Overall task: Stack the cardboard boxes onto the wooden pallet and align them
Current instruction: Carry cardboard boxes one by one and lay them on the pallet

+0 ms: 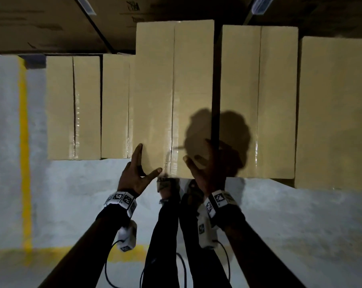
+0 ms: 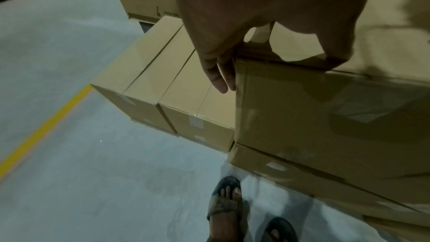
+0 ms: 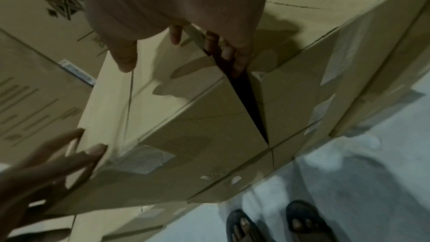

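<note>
Both hands are on the near end of the top box. The left hand lies spread, fingers straight along the box's left edge and thumb out along the near edge. The right hand is opened too, thumb resting on the top face and fingers reaching down into the dark gap between this box and its right-hand neighbour. Neither hand grips; they look set to nudge it.

The box already sits on a lower layer, so stacking here seems done and squaring up is what's left: the wedge-shaped gap narrows toward the bottom, which suggests the box stands slightly askew. To the left two lower boxes lie side by side, one layer shorter, so more boxes may belong there. Farther right another box juts nearer than the rest. I can't see the wooden pallet; boxes cover it down to the grey floor.
</note>
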A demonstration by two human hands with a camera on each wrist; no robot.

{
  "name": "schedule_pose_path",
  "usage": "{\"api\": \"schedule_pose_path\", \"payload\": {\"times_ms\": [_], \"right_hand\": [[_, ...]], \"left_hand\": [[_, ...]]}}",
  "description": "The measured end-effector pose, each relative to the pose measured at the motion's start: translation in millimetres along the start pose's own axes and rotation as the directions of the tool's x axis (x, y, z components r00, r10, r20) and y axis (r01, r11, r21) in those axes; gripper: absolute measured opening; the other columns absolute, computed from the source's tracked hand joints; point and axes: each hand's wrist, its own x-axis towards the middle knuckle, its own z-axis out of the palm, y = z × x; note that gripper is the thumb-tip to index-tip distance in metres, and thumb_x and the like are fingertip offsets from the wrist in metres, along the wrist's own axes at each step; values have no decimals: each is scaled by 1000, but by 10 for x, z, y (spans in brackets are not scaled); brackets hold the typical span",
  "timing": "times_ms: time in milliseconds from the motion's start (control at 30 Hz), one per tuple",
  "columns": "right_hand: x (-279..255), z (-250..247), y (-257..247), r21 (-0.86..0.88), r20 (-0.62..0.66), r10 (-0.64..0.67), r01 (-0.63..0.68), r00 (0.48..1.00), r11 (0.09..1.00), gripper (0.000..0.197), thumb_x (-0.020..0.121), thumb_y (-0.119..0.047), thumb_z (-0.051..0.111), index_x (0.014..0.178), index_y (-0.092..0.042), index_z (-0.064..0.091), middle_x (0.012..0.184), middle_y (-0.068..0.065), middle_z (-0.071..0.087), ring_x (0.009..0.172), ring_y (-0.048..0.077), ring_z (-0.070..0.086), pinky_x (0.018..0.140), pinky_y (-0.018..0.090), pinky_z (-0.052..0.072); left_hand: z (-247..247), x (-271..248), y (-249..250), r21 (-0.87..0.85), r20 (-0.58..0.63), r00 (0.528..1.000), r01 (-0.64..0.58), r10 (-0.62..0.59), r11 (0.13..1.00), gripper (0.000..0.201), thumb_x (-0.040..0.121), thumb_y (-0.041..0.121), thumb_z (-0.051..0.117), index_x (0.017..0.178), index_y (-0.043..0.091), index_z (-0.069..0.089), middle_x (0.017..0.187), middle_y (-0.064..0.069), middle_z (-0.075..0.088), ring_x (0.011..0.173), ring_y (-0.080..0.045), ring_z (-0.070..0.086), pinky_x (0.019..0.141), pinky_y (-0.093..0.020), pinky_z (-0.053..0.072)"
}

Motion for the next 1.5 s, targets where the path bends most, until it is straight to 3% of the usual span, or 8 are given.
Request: {"api": "schedule_pose_path", "payload": {"times_ms": [133, 433, 533, 800, 967, 1167, 1333, 1500], "right_hand": [[75, 20, -31, -189, 116, -103, 124, 988, 974, 98, 78, -76, 71, 160, -46, 26, 167, 2, 26, 148, 21, 28, 115, 35, 30], [92, 59, 7, -121, 96, -131, 142, 987, 982, 98, 80, -55, 84, 161, -35, 32, 151, -21, 28, 132, -12, 17, 109, 13, 14], [107, 85, -3, -71, 94, -115, 122, 989, 990, 99, 78, -67, 80, 160, -44, 28, 153, -29, 27, 138, -11, 24, 116, 28, 33], [159, -65, -475, -97, -7, -175, 174, 985, 980, 98, 75, -73, 77, 157, -32, 41, 158, -5, 45, 146, 20, 40, 118, 41, 35], [24, -233, -809, -23, 55, -160, 161, 986, 987, 105, 58, -86, 79, 148, -62, 32, 157, -10, 44, 146, 18, 41, 117, 49, 39], [-459, -998, -1736, -53, 51, -300, 303, 953, 952, 88, 66, -38, 98, 141, -11, 60, 109, -17, 61, 100, -18, 46, 90, -9, 22], [-892, -1549, -2506, -283, 135, -242, 271, 961, 920, 109, 61, -93, 68, 156, -54, 28, 130, 10, 63, 117, 27, 64, 94, 36, 50], [-1327, -1960, -3184, -288, 186, -266, 311, 946, 906, 105, 62, -94, 65, 152, -67, 18, 156, 17, 44, 142, 41, 43, 113, 51, 43]], "left_hand": [[-112, 140, 19, 97, 66, 998, 12, -18, 995, 121, 77, 58, 84, 157, 56, -7, 159, -8, 46, 128, -42, 58, 102, -48, 50], [-211, 345, 99, 85, 102, 994, -42, 34, 996, 125, 70, 70, 81, 154, 63, -12, 123, -15, 71, 94, -36, 71, 93, -44, 57], [-175, 337, 141, 106, 6, 996, -87, 87, 991, 113, 76, 77, 71, 158, 57, -4, 75, -4, 70, 65, -22, 68, 78, -40, 59], [-381, 206, 422, 203, -193, 959, -169, 209, 964, 105, 72, 95, 53, 160, 54, 12, 72, -9, 67, 69, -29, 64, 70, -41, 57], [-781, -200, 810, 297, -297, 930, -124, 216, 947, 109, 65, 102, 48, 158, 52, 22, 71, -8, 67, 73, -29, 67, 71, -40, 58], [-1305, -885, 1303, 287, -375, 897, -130, 236, 949, 111, 63, 103, 50, 158, 49, 29, 74, -4, 68, 73, -24, 67, 71, -35, 55], [-1782, -1653, 1758, 243, -450, 868, -109, 211, 964, 111, 64, 101, 53, 158, 48, 28, 84, -6, 74, 83, -27, 70, 79, -38, 57], [-2220, -2433, 2114, 148, -597, 777, -139, 200, 979, 106, 65, 97, 57, 156, 49, 33, 107, -7, 77, 98, -27, 72, 88, -39, 57]]}}
